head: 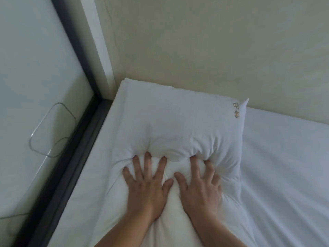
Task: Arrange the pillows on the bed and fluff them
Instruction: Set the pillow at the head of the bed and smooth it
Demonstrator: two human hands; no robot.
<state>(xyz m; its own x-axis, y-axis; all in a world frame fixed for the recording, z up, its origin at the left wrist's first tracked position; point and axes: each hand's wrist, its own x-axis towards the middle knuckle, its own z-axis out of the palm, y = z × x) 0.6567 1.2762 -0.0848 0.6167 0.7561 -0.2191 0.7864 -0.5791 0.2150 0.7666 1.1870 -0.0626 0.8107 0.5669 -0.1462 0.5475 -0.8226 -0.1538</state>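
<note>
Nearest to us, our two bare forearms reach forward from the bottom edge, side by side. Our left hand lies palm down on the soft white fabric pillow, its fingers spread wide and holding nothing, the tips sunk into the stuffing. Our right hand rests just beside it, thumbs near each other but apart; its fingers are also spread and pressed in, gripping nothing — the cloth bunches into deep creases around both sets of fingertips.

The pillow lies flat on the white-sheeted bed, in the bed's far left corner, its near half dented under our palms and its far half puffed up. Its far edge meets the pale cream wall. Small gold embroidered characters sit by its far right corner; we cannot read them.

Along the bed's left side runs a dark grey frame rail, and beyond it a frosted pale glass panel — a faint rounded outline shows through it, too blurred to identify.
</note>
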